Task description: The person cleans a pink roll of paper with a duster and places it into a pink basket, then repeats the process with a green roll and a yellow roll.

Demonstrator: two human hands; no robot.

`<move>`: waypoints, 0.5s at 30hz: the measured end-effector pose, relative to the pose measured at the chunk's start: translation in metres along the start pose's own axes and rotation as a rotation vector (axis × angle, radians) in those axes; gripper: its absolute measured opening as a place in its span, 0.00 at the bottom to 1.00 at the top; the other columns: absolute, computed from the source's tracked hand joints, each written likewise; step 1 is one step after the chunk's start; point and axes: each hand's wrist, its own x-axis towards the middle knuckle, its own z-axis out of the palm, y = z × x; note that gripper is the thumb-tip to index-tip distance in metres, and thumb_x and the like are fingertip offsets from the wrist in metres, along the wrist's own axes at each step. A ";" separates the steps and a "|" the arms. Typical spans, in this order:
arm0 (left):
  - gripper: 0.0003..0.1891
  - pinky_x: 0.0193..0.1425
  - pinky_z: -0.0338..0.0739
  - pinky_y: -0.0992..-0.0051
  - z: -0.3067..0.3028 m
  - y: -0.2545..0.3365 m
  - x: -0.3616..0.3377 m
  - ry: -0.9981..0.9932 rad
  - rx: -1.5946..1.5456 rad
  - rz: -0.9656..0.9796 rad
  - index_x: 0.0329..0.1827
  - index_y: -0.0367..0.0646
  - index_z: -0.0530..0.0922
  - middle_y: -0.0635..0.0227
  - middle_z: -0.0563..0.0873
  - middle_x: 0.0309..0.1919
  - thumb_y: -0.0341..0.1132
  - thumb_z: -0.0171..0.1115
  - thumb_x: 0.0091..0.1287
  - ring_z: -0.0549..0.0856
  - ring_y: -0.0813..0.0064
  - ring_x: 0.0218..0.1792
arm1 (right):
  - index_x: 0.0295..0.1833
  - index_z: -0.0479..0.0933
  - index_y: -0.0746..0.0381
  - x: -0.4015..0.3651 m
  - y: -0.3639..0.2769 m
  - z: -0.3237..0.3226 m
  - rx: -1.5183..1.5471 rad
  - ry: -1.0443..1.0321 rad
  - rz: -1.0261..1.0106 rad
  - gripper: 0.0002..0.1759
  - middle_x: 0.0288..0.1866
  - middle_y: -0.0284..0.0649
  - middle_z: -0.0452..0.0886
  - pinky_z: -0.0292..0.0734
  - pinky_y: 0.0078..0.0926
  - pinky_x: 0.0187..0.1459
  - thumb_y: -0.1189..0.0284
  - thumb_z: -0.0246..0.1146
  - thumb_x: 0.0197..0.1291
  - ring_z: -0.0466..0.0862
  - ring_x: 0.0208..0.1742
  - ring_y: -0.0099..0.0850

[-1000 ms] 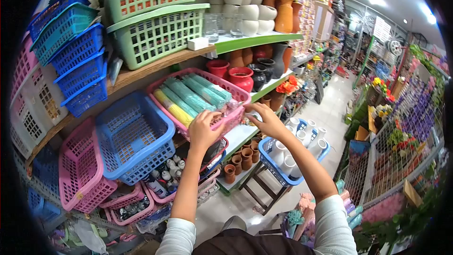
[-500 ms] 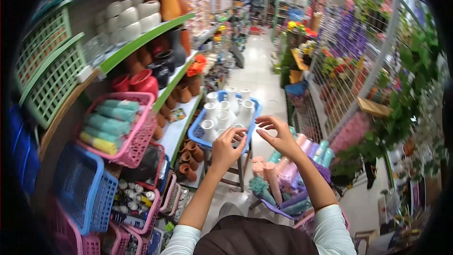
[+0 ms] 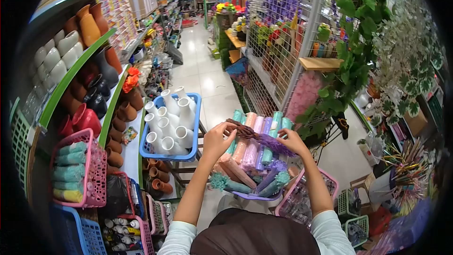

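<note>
A purple basket (image 3: 250,196) in front of me is filled with plastic-wrapped rolls (image 3: 251,153) in peach, pink, lilac and teal. Across the rolls lies a brown twisted bundle (image 3: 243,130), with a fuzzy purple bundle (image 3: 276,145) continuing to its right. My left hand (image 3: 218,141) is closed at the brown bundle's left end, thumb and fingers on either side. Bent fingers of my right hand (image 3: 293,143) close on the right part of the purple bundle. Left of the hands, white ceramic vases (image 3: 166,125) stand packed in a blue basket (image 3: 145,150).
Shelves (image 3: 108,134) of clay pots and vases line the left side. A wire rack (image 3: 283,42) with artificial flowers and hanging leaves stands at the right. A pink basket (image 3: 325,179) is beside my right forearm. The tiled aisle (image 3: 203,61) runs ahead.
My view has turned right and down. Both hands have moved from open above the vase basket to the basket of wrapped rolls, closing on the brown and purple bundles.
</note>
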 end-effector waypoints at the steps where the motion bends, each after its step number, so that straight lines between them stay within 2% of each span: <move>1: 0.09 0.33 0.78 0.76 0.007 -0.004 0.003 -0.028 0.019 0.008 0.40 0.44 0.82 0.65 0.84 0.31 0.36 0.63 0.59 0.84 0.74 0.28 | 0.48 0.75 0.67 -0.001 0.018 0.001 -0.089 0.010 -0.023 0.23 0.41 0.48 0.81 0.76 0.35 0.44 0.66 0.69 0.48 0.82 0.41 0.40; 3: 0.09 0.35 0.78 0.74 0.025 -0.019 0.006 -0.095 0.012 -0.020 0.40 0.44 0.82 0.65 0.85 0.33 0.35 0.63 0.58 0.84 0.72 0.30 | 0.46 0.76 0.67 -0.005 0.052 0.006 -0.265 0.020 -0.069 0.23 0.42 0.50 0.80 0.75 0.39 0.46 0.66 0.70 0.45 0.81 0.43 0.45; 4: 0.09 0.36 0.78 0.73 0.031 -0.025 0.006 -0.131 0.024 -0.022 0.40 0.44 0.82 0.64 0.85 0.33 0.35 0.63 0.58 0.84 0.71 0.30 | 0.49 0.74 0.65 -0.006 0.067 0.008 -0.348 0.016 -0.062 0.26 0.42 0.53 0.79 0.74 0.42 0.47 0.66 0.70 0.43 0.78 0.47 0.49; 7: 0.08 0.40 0.77 0.69 0.053 -0.040 0.007 -0.227 0.060 -0.029 0.36 0.45 0.81 0.65 0.84 0.33 0.35 0.61 0.56 0.84 0.66 0.34 | 0.53 0.67 0.65 -0.021 0.064 0.007 -0.566 0.075 0.026 0.33 0.41 0.52 0.79 0.73 0.39 0.49 0.65 0.73 0.41 0.79 0.46 0.48; 8: 0.08 0.40 0.77 0.68 0.061 -0.044 0.006 -0.272 0.081 -0.025 0.36 0.44 0.81 0.65 0.84 0.33 0.35 0.61 0.56 0.84 0.65 0.35 | 0.54 0.63 0.63 -0.023 0.073 0.008 -0.609 0.080 0.070 0.36 0.40 0.54 0.78 0.73 0.40 0.48 0.66 0.73 0.40 0.78 0.45 0.50; 11: 0.09 0.42 0.77 0.65 0.096 -0.055 0.003 -0.430 0.084 -0.034 0.37 0.44 0.82 0.61 0.84 0.36 0.35 0.60 0.55 0.83 0.62 0.38 | 0.55 0.63 0.62 -0.013 0.134 0.021 -0.433 -0.014 0.166 0.35 0.40 0.57 0.78 0.73 0.45 0.46 0.63 0.69 0.42 0.79 0.45 0.53; 12: 0.10 0.43 0.77 0.65 0.110 -0.058 0.003 -0.481 0.075 -0.039 0.37 0.44 0.82 0.61 0.84 0.36 0.35 0.60 0.55 0.83 0.62 0.38 | 0.53 0.66 0.63 -0.016 0.126 0.018 -0.369 -0.048 0.253 0.31 0.41 0.56 0.79 0.73 0.46 0.45 0.63 0.68 0.44 0.79 0.45 0.54; 15: 0.13 0.48 0.77 0.64 0.144 -0.059 -0.002 -0.621 0.075 -0.029 0.42 0.40 0.82 0.55 0.85 0.38 0.35 0.60 0.55 0.84 0.58 0.41 | 0.50 0.70 0.63 -0.034 0.112 0.010 -0.269 0.051 0.189 0.26 0.41 0.56 0.80 0.73 0.45 0.46 0.63 0.67 0.46 0.79 0.46 0.54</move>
